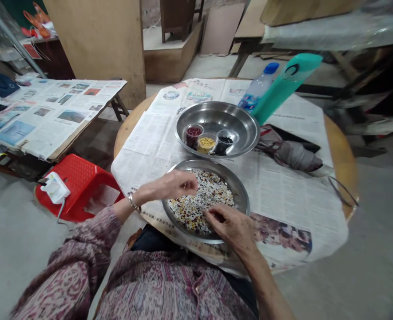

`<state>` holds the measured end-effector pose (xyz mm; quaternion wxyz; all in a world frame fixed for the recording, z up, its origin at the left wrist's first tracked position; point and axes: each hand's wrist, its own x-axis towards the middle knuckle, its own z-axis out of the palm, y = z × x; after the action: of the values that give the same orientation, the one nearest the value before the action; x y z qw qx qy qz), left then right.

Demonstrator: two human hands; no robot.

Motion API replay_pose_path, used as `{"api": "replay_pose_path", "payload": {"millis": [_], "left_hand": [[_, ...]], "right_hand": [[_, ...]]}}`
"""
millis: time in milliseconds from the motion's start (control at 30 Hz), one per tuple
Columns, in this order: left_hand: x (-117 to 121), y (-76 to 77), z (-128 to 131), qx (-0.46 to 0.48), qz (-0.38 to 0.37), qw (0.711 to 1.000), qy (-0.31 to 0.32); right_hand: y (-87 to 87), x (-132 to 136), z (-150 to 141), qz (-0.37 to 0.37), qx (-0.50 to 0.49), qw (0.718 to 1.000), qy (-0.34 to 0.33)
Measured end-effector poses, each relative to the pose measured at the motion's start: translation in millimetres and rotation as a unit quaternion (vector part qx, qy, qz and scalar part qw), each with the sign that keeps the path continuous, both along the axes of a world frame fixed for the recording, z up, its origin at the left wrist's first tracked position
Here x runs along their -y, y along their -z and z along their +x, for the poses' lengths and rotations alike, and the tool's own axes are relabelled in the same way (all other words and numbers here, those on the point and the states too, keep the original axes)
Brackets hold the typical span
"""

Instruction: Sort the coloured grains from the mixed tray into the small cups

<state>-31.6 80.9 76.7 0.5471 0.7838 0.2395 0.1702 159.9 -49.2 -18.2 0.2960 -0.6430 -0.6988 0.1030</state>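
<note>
A shallow steel dish holds a spread of mixed white, yellow, dark red and black grains and beans. Over its left side hovers my left hand, fingers curled closed; whatever they may hold is hidden. My right hand is at the dish's lower right, thumb and fingertips pinched together at the grains, and any item between them is too small to make out. Just beyond stands a larger steel basin. Inside it are three clear cups: red beans, yellow beans and black beans.
Newspaper covers the round wooden table. Behind the basin at right are a water bottle and a tall teal object; a folded grey umbrella lies nearby. A red stool bearing a white power strip stands left.
</note>
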Motion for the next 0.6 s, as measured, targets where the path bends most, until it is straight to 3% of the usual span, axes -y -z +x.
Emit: {"api": "replay_pose_path", "payload": {"millis": [100,200,267,433,500,533,600], "left_hand": [[31,17.6,-20,-0.048,-0.051,0.995,0.067],[48,41.9,-7,0.017,-0.185,0.982,-0.046],[48,56.0,13,0.039,-0.21,0.969,-0.125],[17,66.6,49,0.022,-0.096,0.987,-0.128],[5,62.7,50,-0.052,0.039,0.991,-0.117],[1,60.2,47,-0.109,0.126,0.98,-0.112],[-1,55.4,37,-0.228,0.287,0.924,-0.107]], "right_hand": [[-1.5,1,0,0.006,0.002,1.0,0.008],[1.9,1,-1,0.021,-0.022,0.998,0.06],[5.8,1,-2,0.04,-0.037,0.995,0.081],[14.2,-2,-1,0.106,-0.046,0.988,0.102],[15.4,-3,-1,0.121,-0.012,0.987,0.108],[15.7,-4,-1,0.121,0.015,0.986,0.113],[15.6,-5,-2,0.106,0.079,0.984,0.123]]}}
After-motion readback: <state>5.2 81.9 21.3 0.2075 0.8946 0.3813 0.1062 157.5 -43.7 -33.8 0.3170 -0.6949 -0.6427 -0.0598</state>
